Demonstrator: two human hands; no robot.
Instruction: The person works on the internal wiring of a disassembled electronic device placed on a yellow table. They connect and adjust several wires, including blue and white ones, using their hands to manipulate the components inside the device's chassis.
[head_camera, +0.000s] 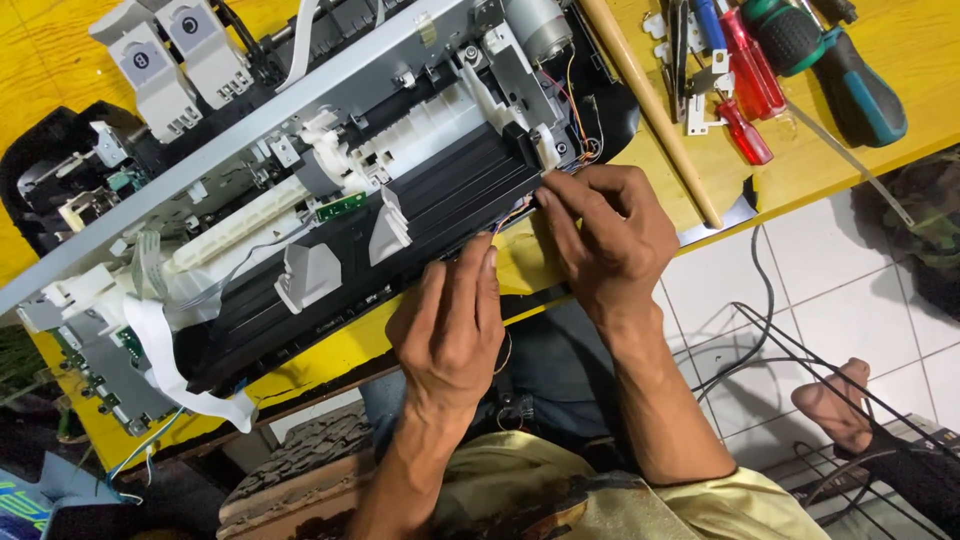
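An opened printer chassis (300, 190) with a black body, grey metal bar and white plastic parts lies across the yellow table (905, 60). My left hand (450, 330) presses its fingertips against the printer's near black edge. My right hand (605, 235) pinches thin coloured wires (578, 120) at the printer's right corner, near a small board. Whether the left hand grips anything is hidden by its fingers.
Screwdrivers with red (745, 130), blue and green-black (850, 75) handles and metal brackets lie at the table's far right. A wooden stick (650, 110) runs beside the printer. White flat ribbon cable (165, 360) hangs at the left. Tiled floor, cables and a wire rack (800, 380) lie below.
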